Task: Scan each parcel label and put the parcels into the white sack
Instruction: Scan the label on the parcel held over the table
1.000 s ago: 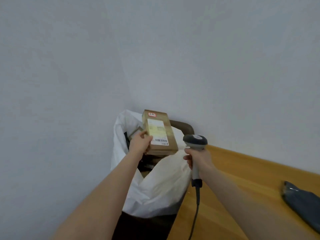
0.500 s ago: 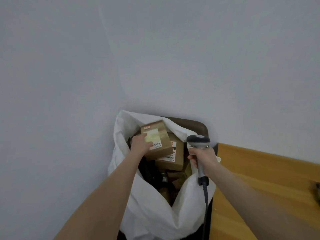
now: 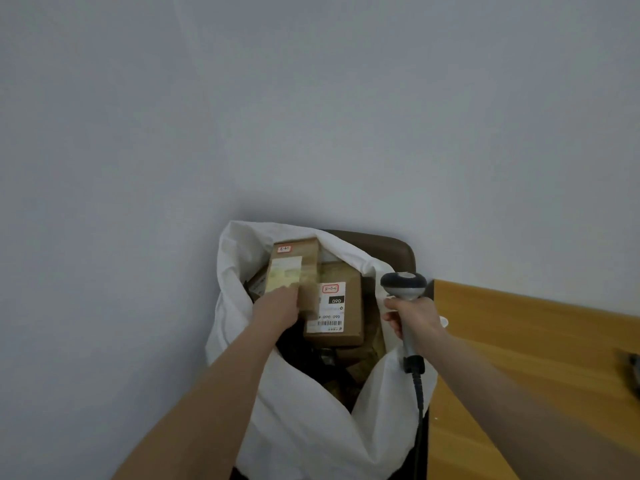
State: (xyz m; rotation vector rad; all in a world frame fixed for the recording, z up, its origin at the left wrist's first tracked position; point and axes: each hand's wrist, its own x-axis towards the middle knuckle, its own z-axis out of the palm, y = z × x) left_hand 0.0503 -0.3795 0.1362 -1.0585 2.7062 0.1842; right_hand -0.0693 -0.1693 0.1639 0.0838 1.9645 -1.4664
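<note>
The left hand (image 3: 277, 306), holding the parcel (image 3: 294, 265) by its near end, has lowered it from above the white sack (image 3: 298, 431) into its mouth, against a second box (image 3: 341, 318) between the hands. The right hand (image 3: 414, 322) grips the scanner (image 3: 403, 285). Letting go likely comes next.

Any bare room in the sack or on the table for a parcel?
Table: bare wood right of the right hand. Sack: dark gap between the 090 parcel and the near rim. Far side crowded: a second parcel, left hand on it.
</note>
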